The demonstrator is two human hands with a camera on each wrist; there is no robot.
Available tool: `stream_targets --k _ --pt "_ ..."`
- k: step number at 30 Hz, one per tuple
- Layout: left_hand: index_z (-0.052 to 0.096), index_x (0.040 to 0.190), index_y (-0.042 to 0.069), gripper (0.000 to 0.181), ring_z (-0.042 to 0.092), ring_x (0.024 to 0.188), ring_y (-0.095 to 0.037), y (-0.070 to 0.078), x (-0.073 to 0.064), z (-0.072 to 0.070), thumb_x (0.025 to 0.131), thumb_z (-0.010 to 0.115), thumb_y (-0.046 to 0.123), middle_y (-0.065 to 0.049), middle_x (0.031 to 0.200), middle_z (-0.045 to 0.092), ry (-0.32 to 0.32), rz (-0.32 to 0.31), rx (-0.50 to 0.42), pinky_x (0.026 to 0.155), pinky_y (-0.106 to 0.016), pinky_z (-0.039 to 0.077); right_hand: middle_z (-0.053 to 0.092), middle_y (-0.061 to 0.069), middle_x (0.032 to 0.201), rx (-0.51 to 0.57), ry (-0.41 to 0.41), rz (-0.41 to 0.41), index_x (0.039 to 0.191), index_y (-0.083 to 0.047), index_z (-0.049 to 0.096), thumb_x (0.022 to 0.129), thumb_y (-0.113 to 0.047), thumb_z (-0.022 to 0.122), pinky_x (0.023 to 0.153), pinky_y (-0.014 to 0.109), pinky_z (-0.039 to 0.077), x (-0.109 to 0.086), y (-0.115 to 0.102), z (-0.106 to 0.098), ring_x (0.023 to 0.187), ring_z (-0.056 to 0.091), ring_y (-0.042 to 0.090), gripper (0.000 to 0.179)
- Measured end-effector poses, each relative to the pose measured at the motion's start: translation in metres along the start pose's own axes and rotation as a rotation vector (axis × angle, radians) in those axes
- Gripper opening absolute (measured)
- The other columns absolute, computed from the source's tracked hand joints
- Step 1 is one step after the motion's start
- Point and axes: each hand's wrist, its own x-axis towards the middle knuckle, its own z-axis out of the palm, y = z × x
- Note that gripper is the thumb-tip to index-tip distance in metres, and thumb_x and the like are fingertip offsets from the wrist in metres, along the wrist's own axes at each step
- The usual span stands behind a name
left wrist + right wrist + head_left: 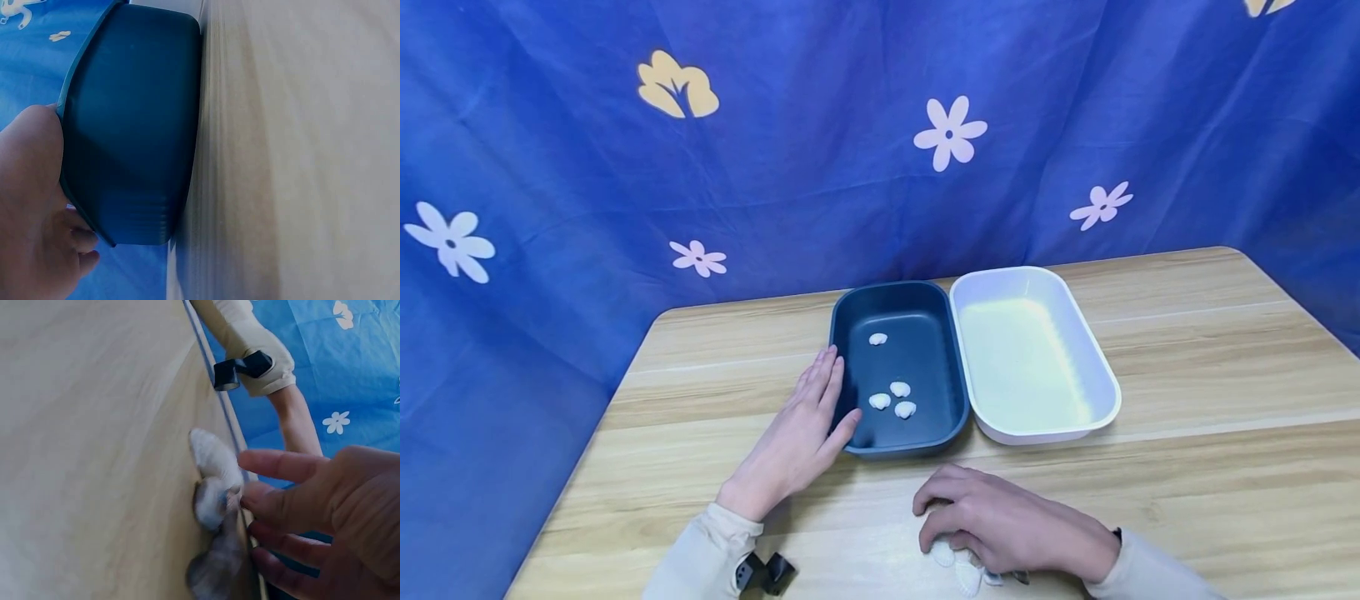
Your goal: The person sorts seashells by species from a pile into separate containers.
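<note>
My left hand (801, 433) rests along the left side of a dark blue tray (917, 350), its fingers straight and laid over the rim. Several small white seashells (900, 389) lie inside that tray, most toward its near end. Lower down, my right hand (1003, 521) arches over a small pile of seashells (967, 577) on the table, fingers bent and spread. The right wrist view shows a whitish shell (215, 456) and a darker, blurred shell (215, 569) beside the fingertips. One fingertip overlaps the pile there; I cannot tell whether it grips a shell.
A white tray (1022, 358) stands against the dark tray's right side, with no shells in it. Both sit toward the back of a wooden table (1187, 467). A blue curtain (820, 167) with flower prints hangs behind. A black device (763, 573) is strapped at the left wrist.
</note>
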Motion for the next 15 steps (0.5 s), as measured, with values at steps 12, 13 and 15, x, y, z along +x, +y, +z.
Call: stream_targets --k 12,13,15 --pt "0.020 0.151 -0.003 0.072 0.006 0.148 -0.024 0.0006 -0.0003 0.0000 0.102 0.033 0.048 -0.015 0.161 0.009 0.000 0.000 0.004 0.118 -0.044 0.015 0.054 -0.004 0.127 -0.016 -0.045 0.027 0.095 -0.028 0.068 0.080 -0.033 0.072 0.098 0.032 0.043 -0.0037 0.0064 0.0055 0.114 0.049 0.013 0.017" --pt "0.020 0.151 -0.003 0.072 0.006 0.148 -0.025 0.0004 -0.0003 0.0001 0.102 0.034 0.048 -0.015 0.161 0.010 0.001 0.001 0.005 0.118 -0.045 0.015 0.054 -0.004 0.127 -0.008 -0.045 0.043 0.094 -0.027 0.068 0.080 -0.038 0.071 0.098 0.032 0.043 -0.0039 0.0066 0.0060 0.114 0.049 0.013 0.018" --pt "0.020 0.151 -0.003 0.071 0.006 0.148 -0.025 0.0005 -0.0002 0.0002 0.102 0.036 0.046 -0.015 0.161 0.010 0.002 0.001 0.005 0.118 -0.045 0.016 0.053 -0.004 0.127 0.004 -0.045 0.074 0.092 -0.026 0.066 0.079 -0.043 0.070 0.098 0.032 0.043 -0.0041 0.0067 0.0071 0.114 0.049 0.014 0.022"
